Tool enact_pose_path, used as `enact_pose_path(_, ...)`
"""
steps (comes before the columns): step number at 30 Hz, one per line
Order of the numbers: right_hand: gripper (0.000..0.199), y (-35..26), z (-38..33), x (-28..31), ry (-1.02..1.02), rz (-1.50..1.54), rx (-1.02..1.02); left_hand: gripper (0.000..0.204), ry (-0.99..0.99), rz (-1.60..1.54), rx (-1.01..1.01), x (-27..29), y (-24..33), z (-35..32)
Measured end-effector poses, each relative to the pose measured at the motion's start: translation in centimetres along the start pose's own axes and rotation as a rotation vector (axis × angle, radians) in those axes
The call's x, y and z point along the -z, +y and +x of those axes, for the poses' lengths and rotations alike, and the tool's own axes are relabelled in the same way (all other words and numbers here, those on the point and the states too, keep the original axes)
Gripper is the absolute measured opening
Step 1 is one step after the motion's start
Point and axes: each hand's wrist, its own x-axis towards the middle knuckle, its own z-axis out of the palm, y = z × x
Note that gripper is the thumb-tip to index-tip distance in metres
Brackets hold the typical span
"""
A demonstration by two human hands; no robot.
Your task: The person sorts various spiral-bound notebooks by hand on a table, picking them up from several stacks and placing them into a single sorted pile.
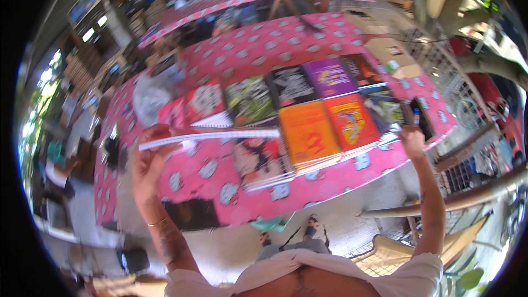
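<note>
Pink cloth (330, 179): I see it covering the table below both hands.
Left hand (147, 157): my fingers (157, 132) pinch the near end of a white spiral notebook (212, 136), held edge-on.
Orange book (308, 132): lies beyond the notebook's far end.
Right hand (412, 140): fingers curled at the book row's right edge; I cannot tell what they grip.

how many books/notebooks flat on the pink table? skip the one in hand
9 visible. Back row: red, green, black-white, purple, dark. Front row: dark-red, orange, red-yellow, dark. Stacks may hide more.
</note>
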Motion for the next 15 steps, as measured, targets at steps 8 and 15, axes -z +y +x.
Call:
enact_pose_path(8, 0.025, -4.0, -0.1, 6.4, 0.337, 0.199, 0.136, 0.026, 0.295, 1.830, -0.492, 12.1, 7.7, -9.1)
enact_pose_path(15, 0.049, -41.8, -7.8, 16.8, 0.185, 0.915, 0.428, 0.045, 0.595, 0.721, -0.089, 26.9, 5.7, -13.4)
